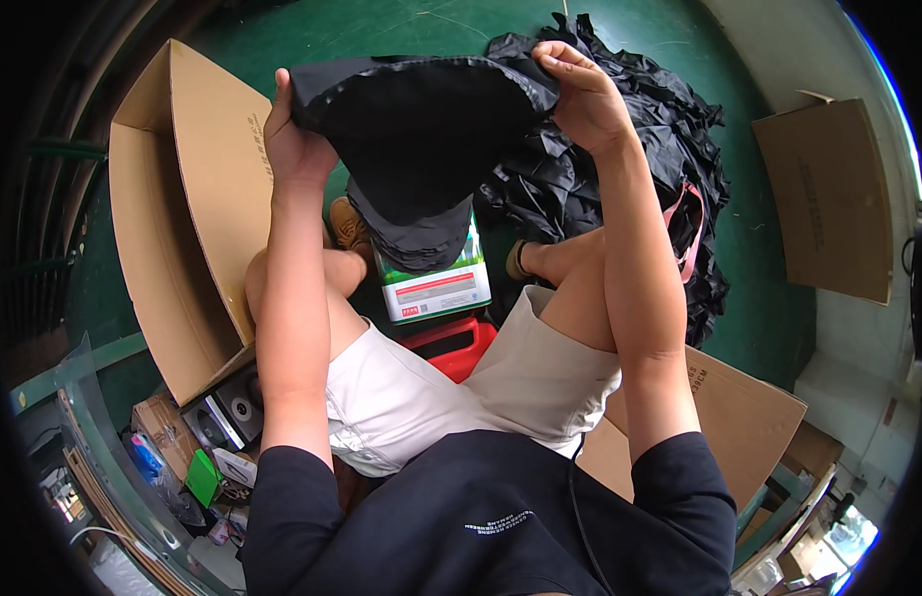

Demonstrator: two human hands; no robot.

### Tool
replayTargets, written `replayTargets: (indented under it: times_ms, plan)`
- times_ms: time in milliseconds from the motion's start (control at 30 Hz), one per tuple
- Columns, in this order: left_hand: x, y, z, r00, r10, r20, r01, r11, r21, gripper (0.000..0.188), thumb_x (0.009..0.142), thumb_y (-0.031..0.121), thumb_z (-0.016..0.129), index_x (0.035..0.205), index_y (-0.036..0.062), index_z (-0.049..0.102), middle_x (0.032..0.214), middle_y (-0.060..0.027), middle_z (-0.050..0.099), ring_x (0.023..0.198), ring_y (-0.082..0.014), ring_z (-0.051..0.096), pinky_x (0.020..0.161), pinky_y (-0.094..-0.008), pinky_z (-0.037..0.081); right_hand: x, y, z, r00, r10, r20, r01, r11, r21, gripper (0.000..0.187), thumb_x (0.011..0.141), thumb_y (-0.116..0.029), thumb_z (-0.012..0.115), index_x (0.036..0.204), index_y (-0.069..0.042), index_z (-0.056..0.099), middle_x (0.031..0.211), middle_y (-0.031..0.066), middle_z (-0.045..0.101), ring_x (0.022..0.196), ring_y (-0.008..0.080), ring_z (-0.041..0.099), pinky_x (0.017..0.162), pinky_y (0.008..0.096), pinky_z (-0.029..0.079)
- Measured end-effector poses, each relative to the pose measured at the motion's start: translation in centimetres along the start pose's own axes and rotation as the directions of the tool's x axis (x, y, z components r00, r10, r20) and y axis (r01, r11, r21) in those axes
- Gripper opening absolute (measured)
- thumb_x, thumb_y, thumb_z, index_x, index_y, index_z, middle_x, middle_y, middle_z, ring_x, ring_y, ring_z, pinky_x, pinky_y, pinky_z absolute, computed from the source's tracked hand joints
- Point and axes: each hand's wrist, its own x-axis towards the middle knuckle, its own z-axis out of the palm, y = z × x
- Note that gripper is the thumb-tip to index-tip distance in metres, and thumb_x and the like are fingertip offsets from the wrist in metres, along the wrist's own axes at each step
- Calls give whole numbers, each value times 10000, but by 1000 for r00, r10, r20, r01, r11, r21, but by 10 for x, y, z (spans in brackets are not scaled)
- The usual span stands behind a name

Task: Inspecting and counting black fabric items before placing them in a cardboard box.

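Observation:
A piece of black fabric with a curved, shiny edge along its top is stretched between my two hands. My left hand grips its left corner, thumb up and the fingers partly hidden behind the cloth. At the right corner my right hand is closed, thumb and fingers pinching the edge. Below the held piece, a stack of black fabric pieces lies on a white and green rectangular tin between my legs. The hanging cloth hides part of that stack.
A large heap of black fabric covers the green floor at the far right, a pink strap on it. An open cardboard box stands on the left, another carton against the right wall. A red plastic object sits between my thighs.

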Motion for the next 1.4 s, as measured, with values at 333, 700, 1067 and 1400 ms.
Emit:
replayTargets:
  times_ms: [333,700,1067,1400]
  plan:
    - [4,-7,3,952,104,-287,-92,994,55,404,1033,355,431,1177,41,641,1220,-137,650,1173,-296,595,1061,-460,423,-6,4,34,960,212,185,-259,923,285,624,949,-369,571,1432,-6,411,1348,145,558,1190,249,583,1074,443,407]
    - [13,-6,-34,730,111,-675,-71,994,86,387,1060,231,318,1263,18,569,1324,-176,570,1235,-341,538,1094,-514,406,-2,20,33,992,48,115,-67,985,160,644,901,-153,620,1463,-5,343,1258,174,608,1168,257,608,1017,396,488]
    - [7,-46,20,963,106,-247,-34,959,281,373,877,140,710,1203,-7,602,1206,-151,638,1139,-286,596,1018,-454,452,14,20,64,959,-86,-271,98,995,32,577,902,69,547,1436,-127,445,1212,105,588,999,209,647,838,321,563]
    - [7,-36,-9,865,-40,-500,154,970,189,231,914,73,632,1115,-42,630,1087,-171,685,978,-274,682,892,-392,557,20,44,44,960,-187,-209,143,968,-206,429,851,98,626,1254,-48,607,979,93,690,798,142,683,724,254,571]
